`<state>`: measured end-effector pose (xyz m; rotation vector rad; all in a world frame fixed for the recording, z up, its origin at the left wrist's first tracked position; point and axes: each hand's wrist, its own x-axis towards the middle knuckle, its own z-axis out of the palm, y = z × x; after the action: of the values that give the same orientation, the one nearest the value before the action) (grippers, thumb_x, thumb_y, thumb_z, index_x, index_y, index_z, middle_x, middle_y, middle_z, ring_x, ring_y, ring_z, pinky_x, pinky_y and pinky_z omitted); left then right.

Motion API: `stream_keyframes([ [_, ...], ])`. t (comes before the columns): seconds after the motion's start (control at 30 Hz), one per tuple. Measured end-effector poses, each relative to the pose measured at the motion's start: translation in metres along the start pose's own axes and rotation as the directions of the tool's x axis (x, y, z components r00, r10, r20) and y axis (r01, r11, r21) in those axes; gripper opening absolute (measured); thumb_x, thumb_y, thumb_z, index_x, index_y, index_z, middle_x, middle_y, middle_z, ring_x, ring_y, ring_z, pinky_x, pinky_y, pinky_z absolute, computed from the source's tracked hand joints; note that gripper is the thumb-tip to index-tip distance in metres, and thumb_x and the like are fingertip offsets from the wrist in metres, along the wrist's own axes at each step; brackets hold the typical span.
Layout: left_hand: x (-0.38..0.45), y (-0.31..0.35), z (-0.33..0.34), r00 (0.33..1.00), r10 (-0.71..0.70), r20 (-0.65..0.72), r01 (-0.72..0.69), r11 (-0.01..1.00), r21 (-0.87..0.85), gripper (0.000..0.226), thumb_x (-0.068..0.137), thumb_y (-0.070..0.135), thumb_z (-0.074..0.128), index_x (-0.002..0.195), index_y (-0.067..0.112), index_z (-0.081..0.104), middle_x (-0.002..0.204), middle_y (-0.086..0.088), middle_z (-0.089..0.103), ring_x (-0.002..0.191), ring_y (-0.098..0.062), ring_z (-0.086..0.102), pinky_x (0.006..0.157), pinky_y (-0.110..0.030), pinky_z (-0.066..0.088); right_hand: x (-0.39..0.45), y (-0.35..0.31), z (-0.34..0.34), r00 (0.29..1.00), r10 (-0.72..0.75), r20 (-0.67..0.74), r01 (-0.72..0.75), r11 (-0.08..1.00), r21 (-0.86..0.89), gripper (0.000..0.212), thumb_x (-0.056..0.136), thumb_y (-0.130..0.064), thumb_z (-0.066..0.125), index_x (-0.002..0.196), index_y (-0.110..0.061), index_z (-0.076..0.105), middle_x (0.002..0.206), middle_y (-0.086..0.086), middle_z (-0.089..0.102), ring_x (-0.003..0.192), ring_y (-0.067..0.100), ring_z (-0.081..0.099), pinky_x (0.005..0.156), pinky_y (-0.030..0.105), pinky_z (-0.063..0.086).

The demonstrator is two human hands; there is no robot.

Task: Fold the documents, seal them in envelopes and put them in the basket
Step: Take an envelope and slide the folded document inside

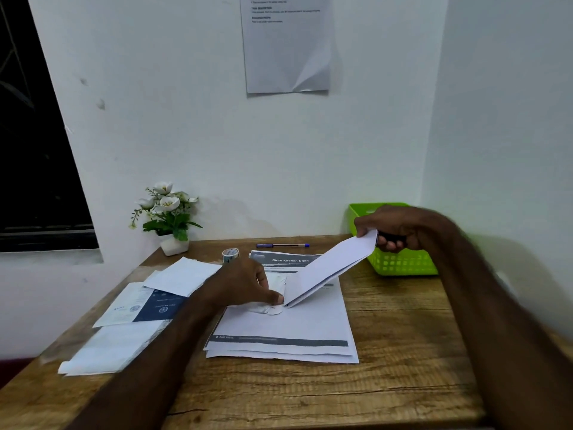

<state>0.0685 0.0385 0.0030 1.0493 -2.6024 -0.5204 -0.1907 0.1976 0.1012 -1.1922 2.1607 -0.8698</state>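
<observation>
1. A white wall (217,135) is seen behind a wooden worktop (403,352), and a printed sheet (286,45) is stuck high on the wall.
2. A dark window (28,135) is seen at the far left.
3. A stack of documents (288,333) is laid flat in the middle of the worktop.
4. A folded paper (328,271) is held tilted above the stack, with its low end touching the stack.
5. The high end of the folded paper is pinched by the right hand (393,228), with the fingers curled round it.
6. The low end is touched by the left hand (248,283), which is pressed down on a small crumpled white piece (268,308) on the stack. Its thumb and fingers are bent together there.
7. A green basket (400,262) is set at the back right, just behind the right hand.
8. Envelopes (145,305) and other white papers are spread on the left side of the worktop.
9. A tape roll (230,254), a pen (282,245) and a potted flower (169,215) are placed near the wall.
</observation>
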Motion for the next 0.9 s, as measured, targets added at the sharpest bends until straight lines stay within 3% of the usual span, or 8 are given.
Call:
stream_keyframes([
  [0.33, 0.005, -0.003, 0.002, 1.000, -0.004, 0.004, 0.004, 0.999, 0.035, 0.031, 0.078, 0.049, 0.083, 0.074, 0.019, 0.073, 0.073, 0.009, 0.071, 0.065, -0.004, 0.059, 0.061, -0.022, 0.044, -0.003, -0.004, 0.012, 0.999, 0.029, 0.031, -0.024, 0.991, -0.135, 0.029, 0.085, -0.018, 0.058, 0.057, -0.012, 0.055, 0.047, 0.000, 0.046, 0.037, 0.013, 0.038, 0.040, 0.017, 0.023],
  [0.5, 0.006, -0.002, 0.001, 1.000, -0.002, -0.001, 0.002, 0.999, 0.046, 0.025, 0.082, 0.043, 0.081, 0.074, 0.022, 0.070, 0.077, 0.006, 0.072, 0.068, -0.005, 0.059, 0.059, -0.018, 0.041, -0.004, -0.004, 0.017, 0.998, 0.041, 0.042, -0.033, 0.981, -0.189, 0.035, 0.087, -0.017, 0.056, 0.052, -0.014, 0.052, 0.046, -0.001, 0.045, 0.036, 0.012, 0.037, 0.040, 0.016, 0.022],
  [0.77, 0.009, -0.008, 0.004, 0.999, 0.021, -0.034, -0.018, 0.998, 0.067, 0.028, 0.080, 0.029, 0.079, 0.059, 0.022, 0.061, 0.055, 0.014, 0.060, 0.055, -0.001, 0.053, 0.050, -0.011, 0.036, -0.001, -0.004, 0.022, 0.998, 0.045, 0.051, -0.033, 0.979, -0.203, 0.033, 0.088, -0.018, 0.056, 0.055, -0.014, 0.054, 0.045, -0.001, 0.046, 0.037, 0.012, 0.037, 0.040, 0.017, 0.023],
  [0.9, 0.012, -0.009, 0.005, 0.995, 0.039, -0.088, -0.035, 0.998, 0.047, 0.032, 0.081, 0.024, 0.075, 0.057, 0.021, 0.055, 0.054, 0.011, 0.055, 0.054, -0.004, 0.047, 0.054, -0.021, 0.038, 0.002, -0.004, 0.025, 0.997, 0.049, 0.062, -0.037, 0.982, -0.188, 0.031, 0.088, -0.016, 0.055, 0.057, -0.014, 0.053, 0.046, -0.001, 0.045, 0.037, 0.012, 0.037, 0.039, 0.017, 0.022],
])
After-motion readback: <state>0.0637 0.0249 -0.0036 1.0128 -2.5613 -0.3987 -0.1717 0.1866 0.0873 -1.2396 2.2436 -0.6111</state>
